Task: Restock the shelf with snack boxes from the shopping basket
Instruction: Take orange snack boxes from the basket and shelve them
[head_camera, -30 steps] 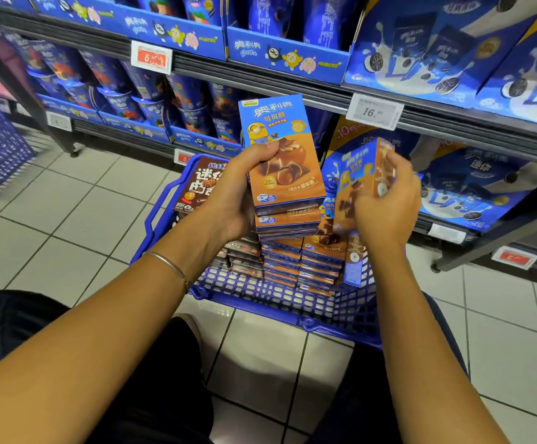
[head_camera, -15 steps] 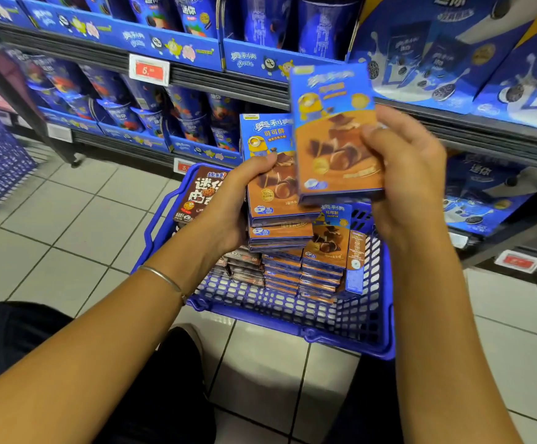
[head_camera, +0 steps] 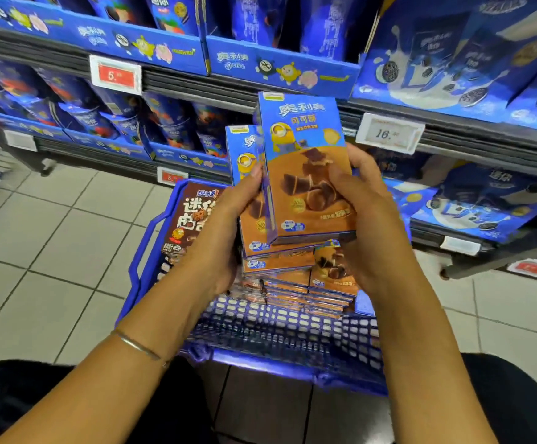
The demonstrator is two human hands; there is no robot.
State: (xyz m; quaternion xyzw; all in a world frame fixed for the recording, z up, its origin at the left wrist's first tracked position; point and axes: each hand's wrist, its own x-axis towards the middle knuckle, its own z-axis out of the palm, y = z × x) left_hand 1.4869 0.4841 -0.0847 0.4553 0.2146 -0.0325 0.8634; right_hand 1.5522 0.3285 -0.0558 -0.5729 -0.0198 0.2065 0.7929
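Shelf (head_camera: 260,88) ahead, basket (head_camera: 286,360) below with more boxes in it. Above its far edge the left hand (head_camera: 228,216) has its grip curled round a stack (head_camera: 276,262). The right hand (head_camera: 369,200) clasps the top box (head_camera: 305,174), tilted and only half seated. If that grip loosens, the box likely slides off and tips the stack.

Blue-and-brown snack boxes (head_camera: 309,174), blue mesh basket (head_camera: 280,341).

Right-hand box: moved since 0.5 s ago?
Yes, down. The box overlapped the blue shelf tray; now it sits below it, against the stack in the left hand.
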